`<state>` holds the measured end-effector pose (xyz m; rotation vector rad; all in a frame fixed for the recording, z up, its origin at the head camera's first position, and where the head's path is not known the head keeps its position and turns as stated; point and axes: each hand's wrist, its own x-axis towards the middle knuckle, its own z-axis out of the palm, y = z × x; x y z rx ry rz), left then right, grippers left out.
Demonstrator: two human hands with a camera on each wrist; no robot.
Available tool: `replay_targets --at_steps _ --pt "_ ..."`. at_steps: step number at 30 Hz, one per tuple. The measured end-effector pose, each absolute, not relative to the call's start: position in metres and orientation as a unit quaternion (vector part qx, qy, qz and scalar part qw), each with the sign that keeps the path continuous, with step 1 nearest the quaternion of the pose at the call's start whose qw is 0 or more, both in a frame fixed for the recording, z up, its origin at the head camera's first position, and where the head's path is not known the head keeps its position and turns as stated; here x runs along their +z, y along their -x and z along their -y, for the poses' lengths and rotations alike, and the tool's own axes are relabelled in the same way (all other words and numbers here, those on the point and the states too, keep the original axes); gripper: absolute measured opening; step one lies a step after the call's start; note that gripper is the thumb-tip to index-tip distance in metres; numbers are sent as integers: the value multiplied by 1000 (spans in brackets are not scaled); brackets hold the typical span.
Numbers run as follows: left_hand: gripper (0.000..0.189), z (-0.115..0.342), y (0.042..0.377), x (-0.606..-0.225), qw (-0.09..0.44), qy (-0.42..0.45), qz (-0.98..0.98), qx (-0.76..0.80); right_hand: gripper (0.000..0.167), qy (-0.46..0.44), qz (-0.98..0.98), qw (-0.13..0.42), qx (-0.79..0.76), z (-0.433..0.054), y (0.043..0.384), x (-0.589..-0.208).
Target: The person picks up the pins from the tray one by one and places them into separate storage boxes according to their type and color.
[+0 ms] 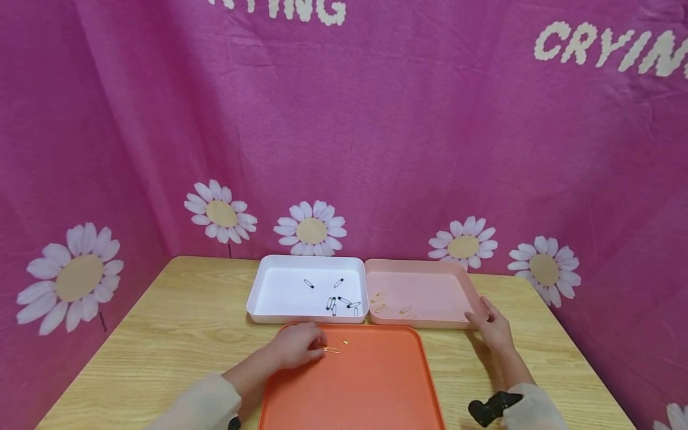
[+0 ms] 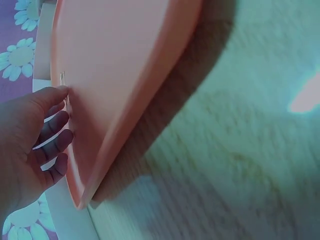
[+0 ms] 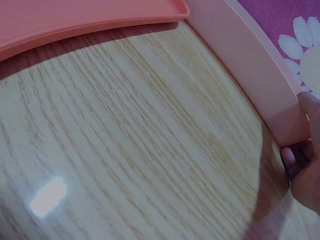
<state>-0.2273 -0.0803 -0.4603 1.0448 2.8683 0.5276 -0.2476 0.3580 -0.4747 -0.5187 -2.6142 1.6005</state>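
Note:
At the far left corner of the orange tray (image 1: 365, 388), my left hand (image 1: 301, 345) has its thumb and finger at one end of a gold safety pin (image 1: 332, 350), seemingly pinching it. In the left wrist view, that pin (image 2: 62, 78) shows beside the thumb tip, while the other fingers curl loosely. Another gold safety pin (image 1: 342, 339) lies on the tray just beyond. My right hand (image 1: 494, 327) grips the near right corner of the pink tray (image 1: 430, 280), thumb at the rim and fingers outside. The right wrist view shows this hand (image 3: 306, 155) partly cut off.
A white tray (image 1: 279, 292) holding several black safety pins (image 1: 333, 303) stands left of the pink tray. Several gold safety pins (image 1: 380, 301) lie in the pink tray's left part. The wooden table (image 1: 161, 334) meets a pink flowered curtain (image 1: 376, 149) behind.

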Motion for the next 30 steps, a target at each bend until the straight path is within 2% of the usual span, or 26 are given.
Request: replay_targets --at_steps 6,15,30 --pt "9 76 227 -460 32 -328 -931 159 75 164 842 16 513 -359 248 -476" --pt "9 72 225 -460 11 -324 -932 161 75 162 842 21 514 -360 248 -476" --pt "8 69 228 -456 45 -291 -933 208 76 161 841 24 517 -359 246 -475"
